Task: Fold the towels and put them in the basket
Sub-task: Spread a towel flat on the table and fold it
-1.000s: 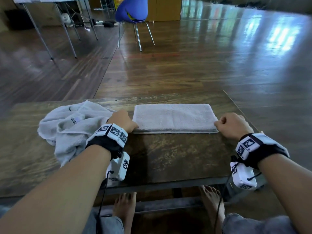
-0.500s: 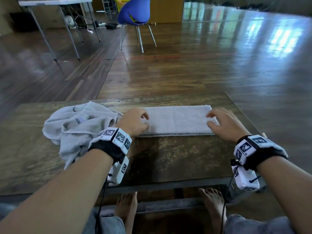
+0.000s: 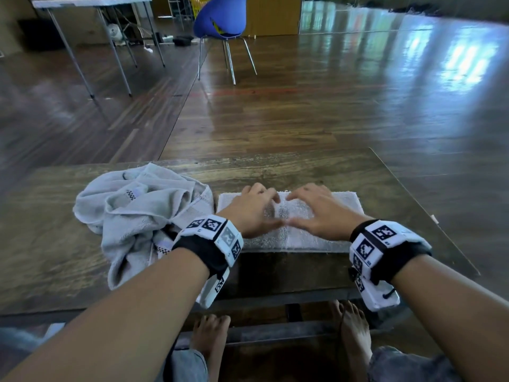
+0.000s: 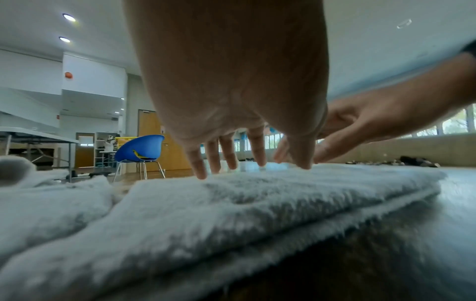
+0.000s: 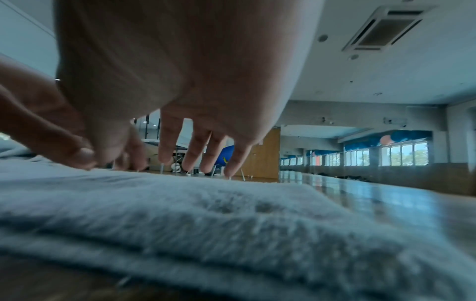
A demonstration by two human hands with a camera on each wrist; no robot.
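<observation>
Folded towel (image 3: 325,216): a pale grey rectangle lying flat on the dark wooden surface (image 3: 275,169), folded in layers.
Left hand (image 3: 252,210): fingers spread, fingertips resting on the folded towel's left half.
Right hand (image 3: 321,212): fingers spread, resting on the folded towel's middle, thumb tip meeting the left thumb.
Crumpled towel (image 3: 143,213): heaped just left of the folded towel, touching its left end.
Blue chair (image 3: 220,20): on the floor well beyond the folded towel.
</observation>
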